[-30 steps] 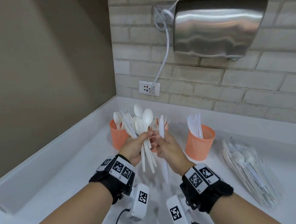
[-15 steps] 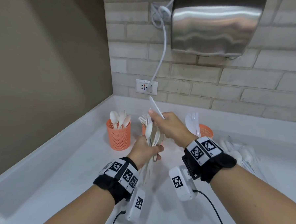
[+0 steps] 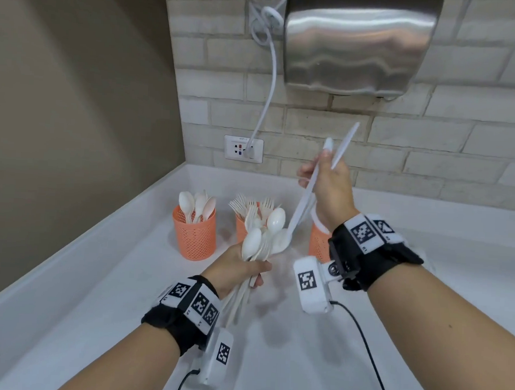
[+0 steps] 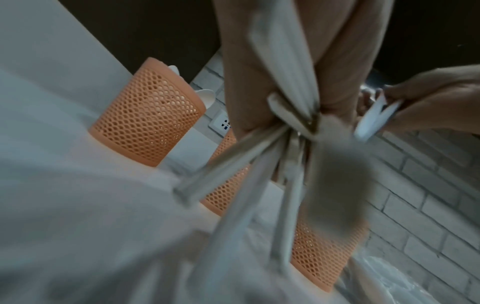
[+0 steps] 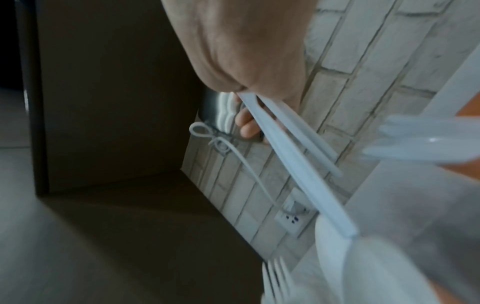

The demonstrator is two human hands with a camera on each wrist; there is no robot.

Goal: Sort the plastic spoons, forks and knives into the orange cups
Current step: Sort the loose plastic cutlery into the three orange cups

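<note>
My left hand (image 3: 255,269) grips a bundle of white plastic spoons and forks (image 3: 263,234) upright over the counter, in front of the middle cup; the bundle (image 4: 293,123) fills the left wrist view. My right hand (image 3: 317,174) is raised above and right of it, pinching two white knives (image 3: 303,203), one tip pointing up at the wall; their handles (image 5: 291,160) slant down from the fingers. Three orange mesh cups stand in a row: the left cup (image 3: 194,236) holds spoons, the middle cup (image 3: 241,226) forks, and the right cup (image 3: 318,242) is half hidden behind my right wrist.
A steel hand dryer (image 3: 359,42) hangs on the brick wall, its cable running to an outlet (image 3: 243,148). A brown wall closes the left side. The white counter (image 3: 111,291) has a raised rim. A clear bag of cutlery (image 4: 389,277) lies right of the cups.
My right hand drew knives out of the bundle and rose up and to the right. My left hand sank a little with the remaining cutlery.
</note>
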